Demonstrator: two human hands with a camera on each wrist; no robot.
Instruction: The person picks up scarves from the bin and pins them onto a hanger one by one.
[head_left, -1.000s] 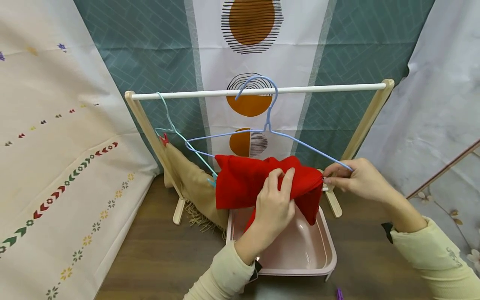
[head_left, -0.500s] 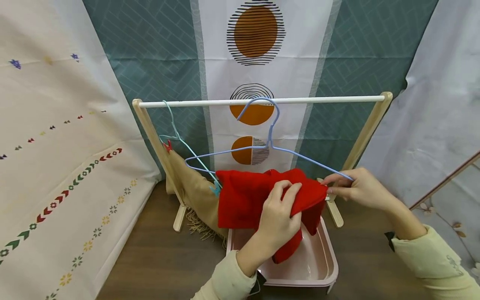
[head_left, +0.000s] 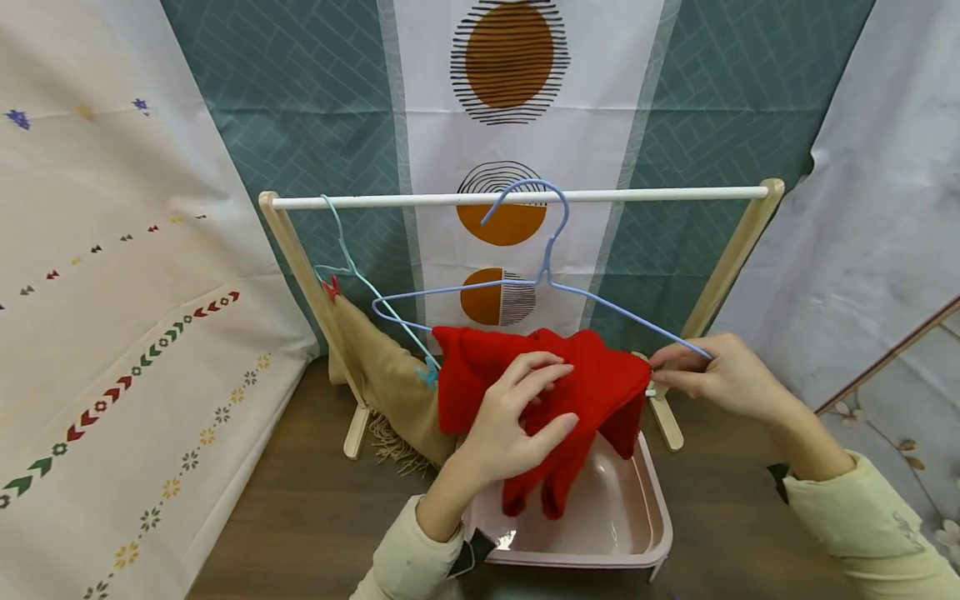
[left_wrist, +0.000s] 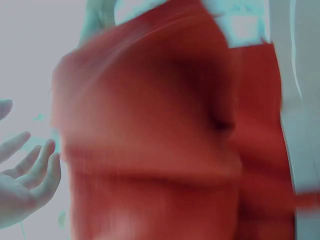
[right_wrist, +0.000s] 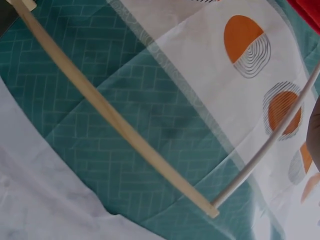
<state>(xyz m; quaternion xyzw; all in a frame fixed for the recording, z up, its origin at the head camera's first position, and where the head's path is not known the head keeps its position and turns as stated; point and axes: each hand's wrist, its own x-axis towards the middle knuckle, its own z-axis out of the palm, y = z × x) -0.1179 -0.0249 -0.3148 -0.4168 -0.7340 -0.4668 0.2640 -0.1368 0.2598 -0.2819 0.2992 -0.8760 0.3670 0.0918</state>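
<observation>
A red cloth (head_left: 592, 375) lies folded over the lower bar of a blue clothes hanger (head_left: 630, 314), with two narrow ends dangling. At the hanger's right end my right hand (head_left: 723, 379) pinches the hanger, close to the cloth's corner. My left hand (head_left: 510, 425) is in front of the cloth, fingers spread and loosely bent; the head view does not settle whether it touches. In the left wrist view the left hand (left_wrist: 25, 185) appears apart from the blurred red cloth (left_wrist: 150, 125). Only a sliver of the right hand (right_wrist: 314, 135) shows in the right wrist view.
Behind the hanger stands a wooden rack with a white rod (head_left: 660, 196). A teal hanger (head_left: 341, 242) hangs at its left, bearing a tan fringed cloth (head_left: 382, 358) held by a red clip (head_left: 331, 288). Below sits a pink basin (head_left: 615, 517).
My left hand has let go of the red cloth and moved left, its fingers spreading. Two ends of the cloth now hang lower. My right hand keeps its hold on the hanger.
</observation>
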